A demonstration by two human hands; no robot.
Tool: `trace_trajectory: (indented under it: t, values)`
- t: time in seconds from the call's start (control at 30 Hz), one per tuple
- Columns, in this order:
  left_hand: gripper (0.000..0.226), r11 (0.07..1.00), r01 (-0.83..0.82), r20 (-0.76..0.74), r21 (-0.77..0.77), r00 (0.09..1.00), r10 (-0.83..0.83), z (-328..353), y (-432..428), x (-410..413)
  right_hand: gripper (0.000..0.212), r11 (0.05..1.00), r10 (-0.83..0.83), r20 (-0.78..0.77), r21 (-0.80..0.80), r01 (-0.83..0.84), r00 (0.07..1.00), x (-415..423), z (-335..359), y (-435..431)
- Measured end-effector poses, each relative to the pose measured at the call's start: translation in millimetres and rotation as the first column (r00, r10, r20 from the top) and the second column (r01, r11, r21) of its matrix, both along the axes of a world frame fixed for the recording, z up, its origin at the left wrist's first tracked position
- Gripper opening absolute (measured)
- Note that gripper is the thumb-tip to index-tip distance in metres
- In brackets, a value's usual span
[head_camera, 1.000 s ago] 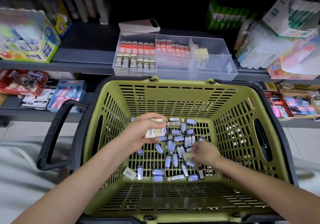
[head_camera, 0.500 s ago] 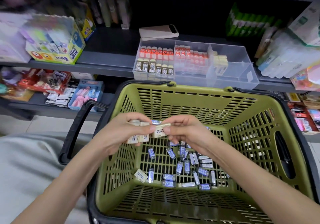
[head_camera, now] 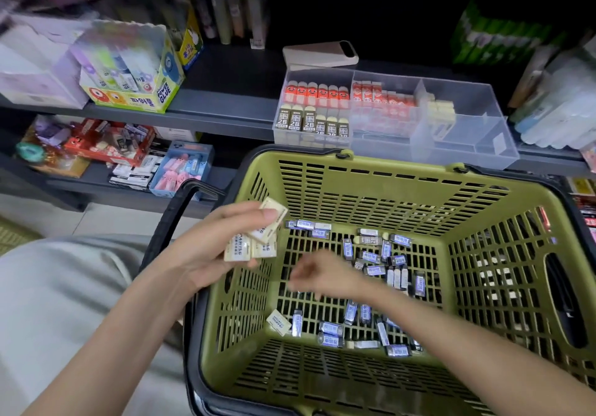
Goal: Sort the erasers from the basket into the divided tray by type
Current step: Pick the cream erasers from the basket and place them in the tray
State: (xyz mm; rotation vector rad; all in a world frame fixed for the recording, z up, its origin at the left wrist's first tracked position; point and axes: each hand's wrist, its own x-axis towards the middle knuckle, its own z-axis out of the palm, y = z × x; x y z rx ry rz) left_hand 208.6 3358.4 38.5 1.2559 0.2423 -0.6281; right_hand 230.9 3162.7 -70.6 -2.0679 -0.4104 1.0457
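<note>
Our left hand [head_camera: 206,251] grips several cream rectangular erasers [head_camera: 254,243] at the olive-green slatted plastic basket's [head_camera: 387,174] left wall. Our right hand [head_camera: 319,275], too blurred to tell its grip, hangs inside, small blue-sleeved erasers [head_camera: 371,257] just right of it. The clear plastic divided tray [head_camera: 467,145] stands beyond both.

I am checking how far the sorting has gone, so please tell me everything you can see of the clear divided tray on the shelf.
The divided tray is a clear, rectangular plastic box with thin partitions, standing level on the grey shelf just behind the green basket. Its left compartment holds a back row of red-sleeved erasers and a front row of dark 2B erasers; the next holds red-and-white erasers; a third holds a few cream erasers. No hand touches it.
</note>
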Motion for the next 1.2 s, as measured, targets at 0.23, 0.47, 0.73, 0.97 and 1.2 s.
trace_trajectory:
  t: [0.23,0.47,0.73,0.97,1.2]
  values:
    - [0.024,0.997,-0.079,0.046,0.013,0.996,0.078,1.4,-1.6,2.5,0.058,0.769,0.512,0.21,-0.543,-0.336,0.833,-38.1,-79.1,42.1]
    - [0.018,0.994,-0.111,0.024,-0.009,0.993,0.112,0.5,-7.5,11.2,0.022,0.988,0.098,0.101,-0.129,-0.085,0.99,-23.8,-55.7,23.2]
    - [0.026,0.977,-0.166,0.03,-0.132,0.985,0.171,20.6,-46.4,49.7,0.019,0.857,-0.387,0.04,0.384,0.344,0.921,61.1,96.6,-75.7]
    - [0.027,0.961,-0.215,0.037,-0.173,0.974,0.224,43.7,-94.8,92.6,0.022,0.707,-0.704,0.55,0.478,0.521,0.45,132.4,151.9,-164.4]
    - [0.038,0.956,-0.233,0.034,-0.179,0.969,0.243,49.3,-130.6,121.4,0.019,0.698,-0.298,0.935,0.076,0.712,0.192,197.9,133.6,-184.2]
